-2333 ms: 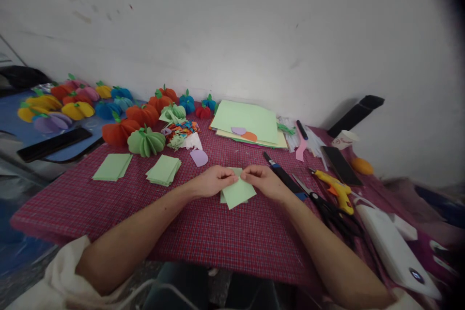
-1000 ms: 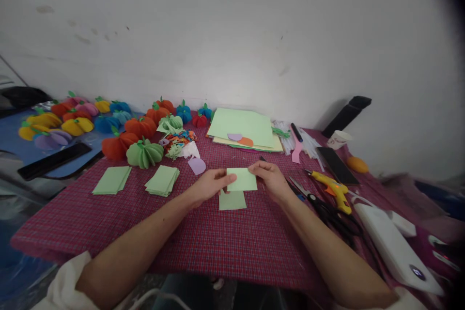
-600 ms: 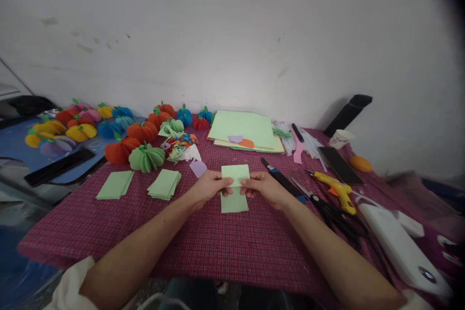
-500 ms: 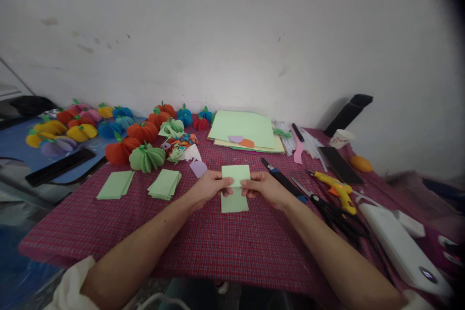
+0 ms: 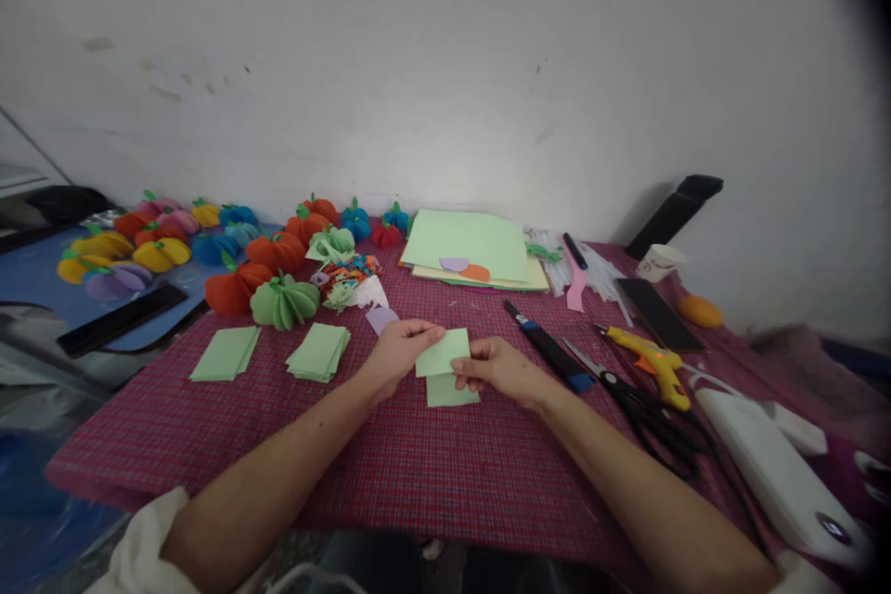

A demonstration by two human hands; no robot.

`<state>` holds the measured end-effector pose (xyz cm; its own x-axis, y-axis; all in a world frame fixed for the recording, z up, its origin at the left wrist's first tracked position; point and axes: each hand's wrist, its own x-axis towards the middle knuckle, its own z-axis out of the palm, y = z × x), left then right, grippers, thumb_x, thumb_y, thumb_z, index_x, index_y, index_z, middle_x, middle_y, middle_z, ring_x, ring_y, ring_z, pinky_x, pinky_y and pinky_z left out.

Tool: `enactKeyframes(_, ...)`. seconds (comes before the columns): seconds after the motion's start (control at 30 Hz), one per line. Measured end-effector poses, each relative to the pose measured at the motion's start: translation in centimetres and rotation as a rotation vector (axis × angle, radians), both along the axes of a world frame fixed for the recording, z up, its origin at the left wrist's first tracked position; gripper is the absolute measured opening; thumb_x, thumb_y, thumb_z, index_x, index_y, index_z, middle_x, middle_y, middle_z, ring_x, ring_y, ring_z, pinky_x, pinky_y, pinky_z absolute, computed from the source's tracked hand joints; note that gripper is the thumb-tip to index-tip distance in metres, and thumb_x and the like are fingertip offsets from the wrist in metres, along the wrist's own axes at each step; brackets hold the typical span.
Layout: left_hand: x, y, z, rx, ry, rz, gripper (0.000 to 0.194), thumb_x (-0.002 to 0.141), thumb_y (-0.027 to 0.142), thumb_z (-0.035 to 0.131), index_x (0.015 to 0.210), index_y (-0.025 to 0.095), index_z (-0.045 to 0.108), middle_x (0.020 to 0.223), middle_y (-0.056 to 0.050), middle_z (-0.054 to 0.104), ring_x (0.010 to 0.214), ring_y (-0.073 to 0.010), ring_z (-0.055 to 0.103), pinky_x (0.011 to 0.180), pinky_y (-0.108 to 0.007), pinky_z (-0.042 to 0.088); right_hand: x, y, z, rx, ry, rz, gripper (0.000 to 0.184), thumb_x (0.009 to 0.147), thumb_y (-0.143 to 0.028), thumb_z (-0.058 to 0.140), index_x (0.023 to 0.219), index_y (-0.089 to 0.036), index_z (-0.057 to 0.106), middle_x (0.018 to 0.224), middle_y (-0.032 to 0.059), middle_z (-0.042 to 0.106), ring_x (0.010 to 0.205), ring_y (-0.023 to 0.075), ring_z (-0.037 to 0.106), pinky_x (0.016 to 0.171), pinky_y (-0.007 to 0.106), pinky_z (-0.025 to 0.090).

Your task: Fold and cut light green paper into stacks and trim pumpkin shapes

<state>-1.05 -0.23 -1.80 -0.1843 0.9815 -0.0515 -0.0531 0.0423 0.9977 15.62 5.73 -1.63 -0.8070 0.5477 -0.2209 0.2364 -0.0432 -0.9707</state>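
Observation:
A small light green paper piece (image 5: 441, 356) is pinched at its upper left by my left hand (image 5: 400, 351). My right hand (image 5: 497, 364) grips the same piece along its right edge, fingers closed on it. Partly under it shows another light green paper piece (image 5: 452, 392), just above or on the tablecloth; I cannot tell whether the two are joined. To the left lie two stacks of light green paper, a nearer stack (image 5: 318, 354) and a farther stack (image 5: 224, 355). A purple paper piece (image 5: 381, 319) is beside my left hand.
Paper pumpkins (image 5: 285, 301) crowd the back left, near paper scraps (image 5: 346, 278). Coloured sheets (image 5: 466, 243) lie by the wall. On the right are a utility knife (image 5: 549, 348), scissors (image 5: 644, 413), a yellow glue gun (image 5: 651, 362) and a white power bank (image 5: 772, 473).
The upper green piece has shifted left and down and tilted, now offset from the lower piece. My right hand has moved slightly, and my left hand has come up along the upper piece.

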Motion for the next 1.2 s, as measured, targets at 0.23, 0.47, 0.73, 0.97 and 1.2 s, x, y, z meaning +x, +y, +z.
enactKeyframes(0.23,0.1,0.0,-0.6,0.018,0.177,0.007,0.034,0.066,0.044,0.055,0.072,0.012,0.063,0.060,0.000,0.056,0.052,-0.0086,0.044,0.047,-0.019,0.032,0.2,0.5,1.1,0.105,0.006,-0.089,0.030,0.070,-0.042,0.054,0.079,-0.013,0.058,0.067,0.0015,0.057,0.057,0.0086,0.048,0.056,0.022,0.038)
enactKeyframes(0.47,0.5,-0.2,-0.6,0.018,0.326,-0.047,0.032,0.068,0.042,0.053,0.072,0.012,0.064,0.060,0.000,0.056,0.052,-0.0081,0.043,0.047,-0.019,0.031,-0.2,0.8,0.2,0.253,0.026,-0.188,0.026,0.069,-0.042,0.054,0.064,-0.016,0.057,0.057,-0.0018,0.052,0.052,0.0093,0.043,0.052,0.023,0.034)
enactKeyframes(0.73,0.1,-0.1,-0.4,0.006,0.295,-0.033,0.030,0.067,0.039,0.054,0.072,0.011,0.064,0.060,0.000,0.055,0.050,-0.0075,0.043,0.046,-0.020,0.031,1.0,2.1,1.0,0.148,0.005,-0.195,0.020,0.067,-0.035,0.058,0.066,-0.015,0.060,0.060,0.0015,0.058,0.054,0.0096,0.047,0.056,0.025,0.037)
enactKeyframes(0.97,-0.5,-0.2,-0.3,-0.023,0.414,-0.102,0.035,0.067,0.044,0.052,0.072,0.012,0.064,0.056,0.001,0.052,0.049,-0.0068,0.040,0.044,-0.019,0.028,0.8,1.8,0.9,0.249,0.015,-0.160,0.024,0.069,-0.040,0.054,0.071,-0.017,0.060,0.065,0.0010,0.057,0.059,0.0109,0.048,0.057,0.025,0.038)
enactKeyframes(1.2,-0.5,0.0,-0.4,-0.023,0.396,-0.102,0.037,0.066,0.047,0.053,0.069,0.011,0.063,0.056,0.001,0.051,0.049,-0.0065,0.039,0.044,-0.018,0.027,1.0,2.1,0.5,0.302,0.017,-0.093,0.025,0.071,-0.040,0.052,0.066,-0.017,0.059,0.059,0.0002,0.055,0.054,0.0102,0.046,0.055,0.025,0.036)
